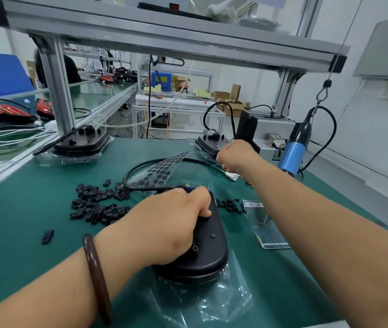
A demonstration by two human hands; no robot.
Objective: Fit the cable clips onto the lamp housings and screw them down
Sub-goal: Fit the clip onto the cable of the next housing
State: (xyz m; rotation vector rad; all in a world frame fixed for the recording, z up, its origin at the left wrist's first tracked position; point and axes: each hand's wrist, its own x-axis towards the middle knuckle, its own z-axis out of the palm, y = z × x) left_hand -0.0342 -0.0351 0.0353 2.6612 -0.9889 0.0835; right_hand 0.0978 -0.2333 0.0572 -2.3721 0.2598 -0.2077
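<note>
I am holding the near lamp housing (pixel 209 252) down on the green table (pixel 22 245) with my left hand (pixel 164 223). The fingers are curling over the housing's far end, where its black cable (pixel 131 171) enters, and the palm is lying on its left flank. The housing is sitting dome-up on a clear plastic bag (pixel 212 301), and I am taking it as my reference.

Just left of it, the cable clips (pixel 98 207) are lying in a loose black pile, with one stray clip (pixel 47 236) nearer me and further left. Just right of the housing's far end, a small scatter of black screws (pixel 229 205) is resting beside a clear packet (pixel 266 223). Beyond the housing, the cable is looping over a transparent sheet of round dark pads (pixel 162 169).

My right hand (pixel 235 157) is reaching well beyond the housing and to its right. It is clenching into a fist at the near edge of a second housing (pixel 209 140), but I cannot tell what it is grasping, if anything. A white connector (pixel 232 176) is showing just under that wrist.

Further right of that fist, a blue electric screwdriver (pixel 293 155) is hanging from a hook. Far beyond and to the left of the near housing, a third housing (pixel 81 143) is standing by the frame post.
</note>
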